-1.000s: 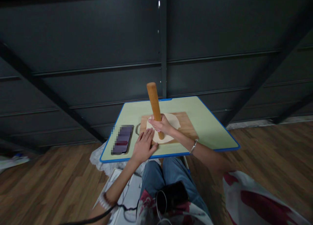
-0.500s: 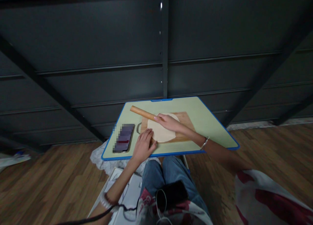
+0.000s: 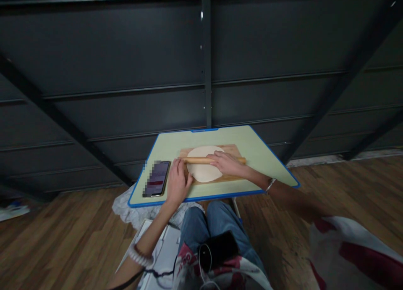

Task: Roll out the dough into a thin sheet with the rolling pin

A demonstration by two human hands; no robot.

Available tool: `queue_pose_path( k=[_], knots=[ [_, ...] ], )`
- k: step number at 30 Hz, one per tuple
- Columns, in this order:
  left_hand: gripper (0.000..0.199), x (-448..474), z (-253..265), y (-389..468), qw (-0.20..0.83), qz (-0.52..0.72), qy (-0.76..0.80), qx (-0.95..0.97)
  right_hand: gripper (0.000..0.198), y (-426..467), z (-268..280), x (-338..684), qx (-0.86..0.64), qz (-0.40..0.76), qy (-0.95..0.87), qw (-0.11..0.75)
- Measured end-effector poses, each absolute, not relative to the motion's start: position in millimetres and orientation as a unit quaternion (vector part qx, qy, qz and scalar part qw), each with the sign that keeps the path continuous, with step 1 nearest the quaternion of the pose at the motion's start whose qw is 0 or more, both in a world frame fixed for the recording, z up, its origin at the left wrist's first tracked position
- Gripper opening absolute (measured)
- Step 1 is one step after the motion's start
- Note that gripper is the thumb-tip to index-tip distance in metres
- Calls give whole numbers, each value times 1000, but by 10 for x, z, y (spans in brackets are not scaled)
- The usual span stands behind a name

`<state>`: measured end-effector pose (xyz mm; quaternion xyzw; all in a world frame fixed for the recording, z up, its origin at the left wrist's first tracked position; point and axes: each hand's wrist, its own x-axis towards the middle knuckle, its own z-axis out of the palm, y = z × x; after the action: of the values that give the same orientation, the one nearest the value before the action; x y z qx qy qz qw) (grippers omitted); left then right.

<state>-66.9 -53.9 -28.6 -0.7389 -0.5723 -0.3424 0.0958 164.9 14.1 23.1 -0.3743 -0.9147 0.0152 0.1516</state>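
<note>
Rolling pin [image 3: 198,160]: one, wooden, slim; lying crosswise over the dough sheet [image 3: 204,173], left end under or against the left fingertips, right end jutting past the right hand [image 3: 227,163]

Right hand: laid over the pin, right of its middle; fingers near together, bent across the wood; closure of thumb underneath hidden, not to be judged from this view

Left hand [image 3: 179,181]: fingers stretched forward, close together, tips at the pin's end; thumb spread away to the right, no visible pinch

Dough sheet: pale, flat, roughly round; showing before and behind the right fingertips, left edge at or just beside the left thumb, contact unclear

Wooden board [image 3: 233,149]: beneath the dough, far corner showing beyond the right fingers

Phone [image 3: 159,180]: just left of the left fingers

Small table [image 3: 267,178]: pale top, blue rim; under both hands

Handling notes, by judgement: best worked with equal weight from both sets of fingers; right fingers placed well inboard, so a likely risk of uneven thickness; better shifted outward toward the pin's right end; left thumb best lifted clear of the dough edge; lighter pressure near the rim
</note>
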Motion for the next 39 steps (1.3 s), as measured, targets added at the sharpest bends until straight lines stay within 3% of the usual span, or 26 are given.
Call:
queue_pose_path(
  k=[9, 17, 23, 39],
  knots=[
    [37, -636, -51, -256, 103, -184, -516, -830, 34, 98, 146, 1724, -362, 7, -917, 164],
    [30, -699, -106, -251, -62, -269, -489, -828, 20, 183, -56, 1754, -405, 93, -855, 310],
    [22, -701, -210, -406, -35, -355, -438, -825, 13, -34, -84, 1817, -409, 137, -820, 377],
    [21, -586, -224, -582, -47, -336, -505, -793, 10, -307, -151, 1886, -418, 100, -816, 387]
  ],
)
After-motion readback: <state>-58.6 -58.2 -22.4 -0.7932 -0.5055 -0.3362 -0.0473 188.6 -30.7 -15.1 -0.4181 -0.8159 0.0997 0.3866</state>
